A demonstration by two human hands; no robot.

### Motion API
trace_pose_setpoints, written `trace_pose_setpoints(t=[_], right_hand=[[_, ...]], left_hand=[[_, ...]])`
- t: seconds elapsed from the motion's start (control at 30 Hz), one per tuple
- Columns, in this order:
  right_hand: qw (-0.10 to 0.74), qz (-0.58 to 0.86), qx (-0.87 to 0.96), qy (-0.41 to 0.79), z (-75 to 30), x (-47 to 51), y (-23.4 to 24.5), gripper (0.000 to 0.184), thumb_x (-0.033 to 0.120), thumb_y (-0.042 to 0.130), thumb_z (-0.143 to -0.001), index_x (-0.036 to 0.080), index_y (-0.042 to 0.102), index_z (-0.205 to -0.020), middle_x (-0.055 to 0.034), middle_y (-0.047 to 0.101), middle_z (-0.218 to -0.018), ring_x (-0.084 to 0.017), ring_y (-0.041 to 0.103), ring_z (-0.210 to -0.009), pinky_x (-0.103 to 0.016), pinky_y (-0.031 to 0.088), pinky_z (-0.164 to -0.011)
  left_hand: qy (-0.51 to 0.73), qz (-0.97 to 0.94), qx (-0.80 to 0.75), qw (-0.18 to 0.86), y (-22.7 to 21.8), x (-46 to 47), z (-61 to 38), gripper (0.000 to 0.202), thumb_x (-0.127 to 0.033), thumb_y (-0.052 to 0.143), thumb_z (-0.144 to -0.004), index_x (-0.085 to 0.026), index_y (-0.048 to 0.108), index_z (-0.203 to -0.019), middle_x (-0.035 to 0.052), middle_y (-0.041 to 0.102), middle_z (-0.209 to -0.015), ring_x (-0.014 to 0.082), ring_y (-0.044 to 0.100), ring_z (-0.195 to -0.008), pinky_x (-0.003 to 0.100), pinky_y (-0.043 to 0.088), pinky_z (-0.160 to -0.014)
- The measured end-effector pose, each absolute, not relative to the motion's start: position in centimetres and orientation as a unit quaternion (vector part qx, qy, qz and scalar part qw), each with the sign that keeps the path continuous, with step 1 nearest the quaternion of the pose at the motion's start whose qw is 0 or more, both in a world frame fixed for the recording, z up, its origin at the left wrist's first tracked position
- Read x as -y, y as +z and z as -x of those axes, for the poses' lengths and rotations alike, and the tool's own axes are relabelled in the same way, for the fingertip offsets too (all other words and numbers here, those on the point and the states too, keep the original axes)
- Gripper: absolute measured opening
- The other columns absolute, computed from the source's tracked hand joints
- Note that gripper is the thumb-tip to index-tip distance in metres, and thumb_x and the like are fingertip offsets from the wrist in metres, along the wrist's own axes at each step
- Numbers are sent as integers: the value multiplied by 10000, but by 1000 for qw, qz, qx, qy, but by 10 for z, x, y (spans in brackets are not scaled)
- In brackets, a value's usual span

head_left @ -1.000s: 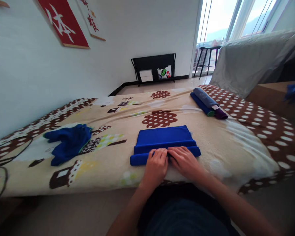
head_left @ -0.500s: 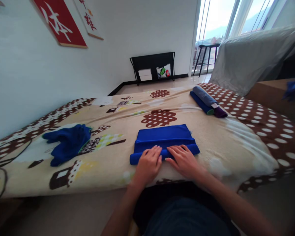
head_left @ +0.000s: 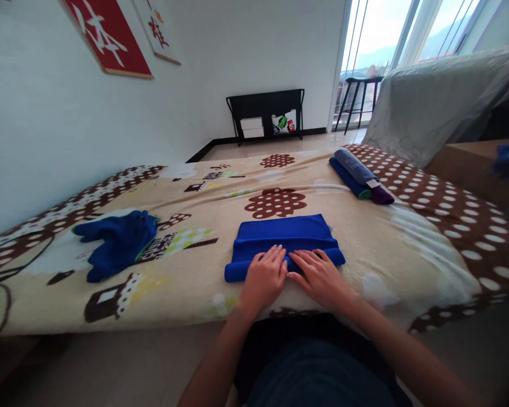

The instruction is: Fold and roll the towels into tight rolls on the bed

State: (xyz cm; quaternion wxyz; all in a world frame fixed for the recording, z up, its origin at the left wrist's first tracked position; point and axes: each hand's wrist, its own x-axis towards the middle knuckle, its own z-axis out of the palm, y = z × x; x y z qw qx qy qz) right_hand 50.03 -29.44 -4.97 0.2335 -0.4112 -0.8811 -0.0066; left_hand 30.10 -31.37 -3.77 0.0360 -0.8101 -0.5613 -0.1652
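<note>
A blue towel lies flat on the patterned blanket, its near edge rolled into a thick tube. My left hand rests palm down on the middle of that roll, fingers stretched over it. My right hand lies beside it on the roll, fingers spread forward. Both hands press on the roll and nearly touch each other.
A crumpled blue cloth lies to the left. Rolled towels, blue, grey and purple, sit at the far right of the bed. A dark cable trails at the left edge. A covered sofa, a black rack and a stool stand beyond.
Both hands have slid forward over the roll, and the rolled part has advanced a little further up the towel.
</note>
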Motion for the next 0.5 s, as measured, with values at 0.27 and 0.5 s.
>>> trace_pose_setpoints(t=[0.27,0.5], right_hand=[[244,531,811,19,-573,262,-68,454,490,344,-1024,228,636,-1252,-66,616,-1342,-246,527,-1291,-450,341,-1076],[230,595,764,93,-591,210,-63,426,483,416,-981,185,691,-849,-95,722,-886,-230,654,-872,-329,431,-793]], left_hand=[[-197,735,649,10,-50,319,-220,408,-397,383,-999,-245,600,-1310,54,578,-1411,240,493,-1343,441,354,-1104],[-309,627,715,-2,-43,283,-181,417,-504,416,-929,-168,662,-900,106,715,-911,250,648,-871,366,460,-839]])
